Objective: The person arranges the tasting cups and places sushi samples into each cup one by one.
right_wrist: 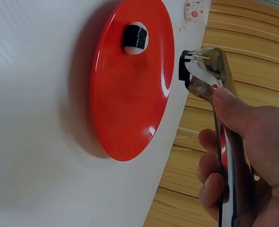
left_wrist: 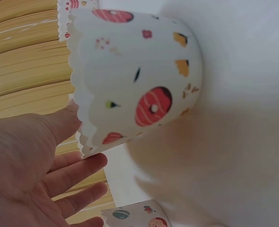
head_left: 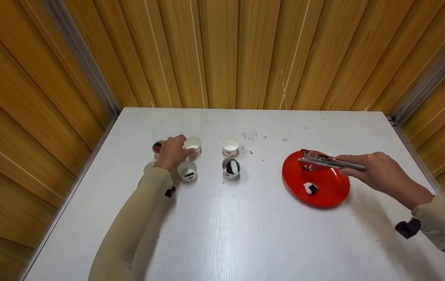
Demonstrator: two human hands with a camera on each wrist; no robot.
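Observation:
My left hand [head_left: 173, 152] holds the scalloped rim of a white paper cup [left_wrist: 139, 71] printed with donuts, thumb and index finger at the rim. In the head view this cup stands in the back row, just right of the hand. My right hand [head_left: 378, 171] grips metal tongs [right_wrist: 226, 142] above a red plate [head_left: 331, 195]. One tong end is fork-shaped, the other broad. Between the tips sits a small black-and-white piece [right_wrist: 183, 66]. A rice ball with a black band [right_wrist: 135, 38] lies on the plate.
Several more paper cups stand nearby: one with a red-and-dark piece [head_left: 157, 147], one with a black item [head_left: 187, 177], another cup [head_left: 230, 150], and one with a black-and-white piece [head_left: 231, 173]. My left forearm partly covers another cup [head_left: 149, 167]. Wooden panels [head_left: 222, 54] border the white table [head_left: 222, 234].

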